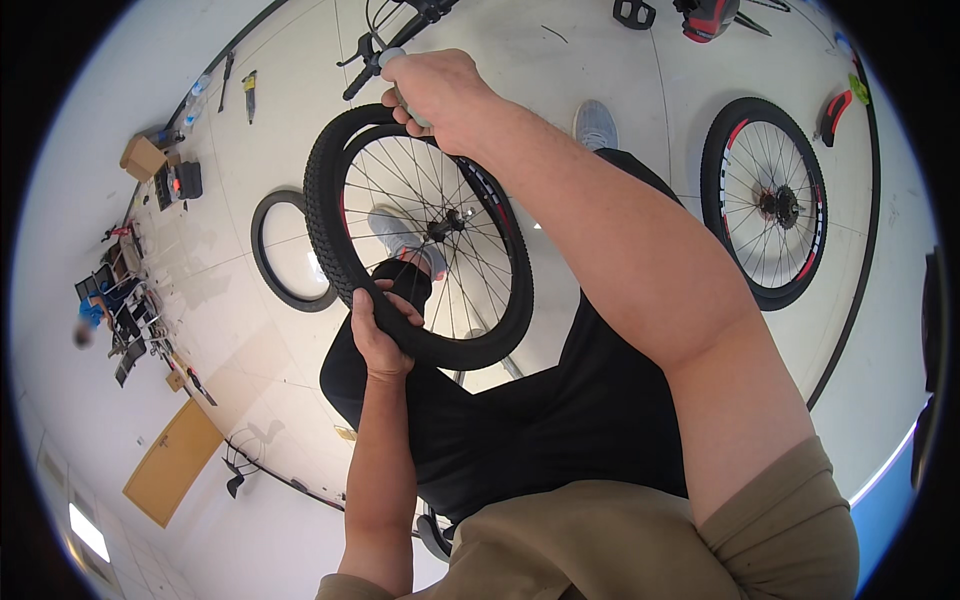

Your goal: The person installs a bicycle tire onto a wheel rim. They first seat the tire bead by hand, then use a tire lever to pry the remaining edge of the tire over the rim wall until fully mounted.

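Note:
A bicycle wheel (446, 226) with black spokes stands tilted between my knees. Its knobby black tire (326, 205) sits unevenly, bulging away from the rim along the upper left. My left hand (382, 338) is wrapped round the tire at its lower left, thumb on the outside and fingers reaching inside. At the wheel's top, my right hand (440, 95) is closed round a tool with a pale grey, rounded handle (391, 57). The tool's lower part comes down by the tire's upper edge; its tip and exact kind are hidden by my fingers.
A second wheel (766, 204) with a sprocket cassette leans at the right. A loose black tire (262, 245) lies on the floor left of my foot. Bicycle handlebars (405, 30) are ahead; a pedal (634, 13) lies farther right. Along the left wall are a cardboard box (143, 158) and tools.

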### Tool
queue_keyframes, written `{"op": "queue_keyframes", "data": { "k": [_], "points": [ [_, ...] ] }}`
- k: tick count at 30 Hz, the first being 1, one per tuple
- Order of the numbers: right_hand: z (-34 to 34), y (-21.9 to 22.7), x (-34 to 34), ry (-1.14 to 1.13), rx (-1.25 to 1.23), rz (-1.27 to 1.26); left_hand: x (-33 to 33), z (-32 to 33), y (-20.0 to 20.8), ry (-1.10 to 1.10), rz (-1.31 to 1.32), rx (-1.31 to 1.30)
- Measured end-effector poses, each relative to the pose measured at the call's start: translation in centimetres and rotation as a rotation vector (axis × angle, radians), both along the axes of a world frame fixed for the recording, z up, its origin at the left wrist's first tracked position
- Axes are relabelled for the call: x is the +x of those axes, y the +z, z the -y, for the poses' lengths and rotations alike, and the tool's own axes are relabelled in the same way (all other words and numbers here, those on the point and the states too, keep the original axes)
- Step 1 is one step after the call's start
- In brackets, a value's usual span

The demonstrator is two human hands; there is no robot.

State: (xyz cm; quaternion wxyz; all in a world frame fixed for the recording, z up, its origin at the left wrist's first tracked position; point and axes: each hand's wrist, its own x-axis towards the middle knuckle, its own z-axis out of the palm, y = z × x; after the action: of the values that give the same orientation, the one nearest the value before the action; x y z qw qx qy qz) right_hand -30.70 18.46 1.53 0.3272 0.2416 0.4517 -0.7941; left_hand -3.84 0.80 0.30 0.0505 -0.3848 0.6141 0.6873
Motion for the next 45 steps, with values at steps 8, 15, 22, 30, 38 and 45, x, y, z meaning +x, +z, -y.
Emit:
{"op": "queue_keyframes", "data": {
  "k": [8, 15, 22, 30, 38, 45],
  "points": [
    [-0.2, 0.3, 0.1, 0.001, 0.01, 0.001, 0.0, -0.1, 0.1, 0.004, -0.003, 0.012],
    [-0.2, 0.4, 0.1, 0.022, 0.035, 0.0, 0.0, -0.2, 0.0, 0.022, -0.009, 0.014],
    [-0.1, 0.2, 0.2, 0.016, 0.032, -0.01, 0.0, -0.1, -0.2, 0.031, -0.01, 0.009],
    [-0.1, 0.2, 0.2, 0.012, 0.034, -0.008, -0.1, -0.2, -0.3, 0.029, -0.016, 0.014],
    [-0.1, 0.1, 0.3, 0.041, 0.049, -0.009, 0.4, -0.2, -0.4, 0.025, -0.01, 0.017],
    [-1.0, -2.6, 1.4, 0.018, 0.119, -0.063, 0.0, -1.7, -0.4, -0.008, 0.007, -0.047]
  ]
}}
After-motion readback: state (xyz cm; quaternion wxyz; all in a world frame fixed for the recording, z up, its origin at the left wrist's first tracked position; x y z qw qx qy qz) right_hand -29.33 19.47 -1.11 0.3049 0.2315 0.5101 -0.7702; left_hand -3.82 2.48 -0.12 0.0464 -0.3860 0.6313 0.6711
